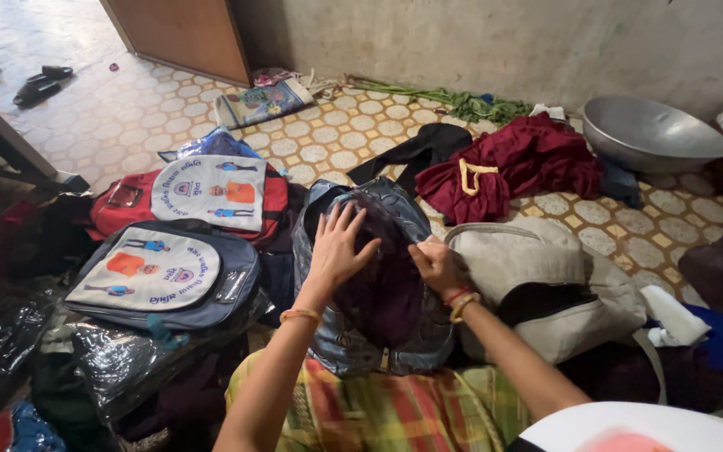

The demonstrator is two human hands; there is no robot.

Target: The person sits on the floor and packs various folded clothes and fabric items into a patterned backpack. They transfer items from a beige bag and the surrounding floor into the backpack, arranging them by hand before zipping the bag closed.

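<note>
View from above of a person seated on a tiled floor [353,125], both bare hands at an open grey-blue bag [353,335] that lies in front of their lap. The left hand [336,247] rests flat on dark purple cloth [382,285] inside the bag's opening, its fingers [338,219] spread wide and gripping nothing. The right hand [437,266] sits at the right edge of the opening, fingers curled and pinching the purple cloth or the bag's rim; which one cannot be told. Both wrists wear bangles. A beige bag [537,276] lies touching the grey-blue bag on its right. To the left are two school backpacks, one dark blue [161,280] and one red [202,197], each with a pale printed panel. Beyond the bag lies a heap of maroon clothing [520,163], and near the wall stands a large metal bowl [650,134]. A plaid cloth [378,410] covers the person's lap.
</note>
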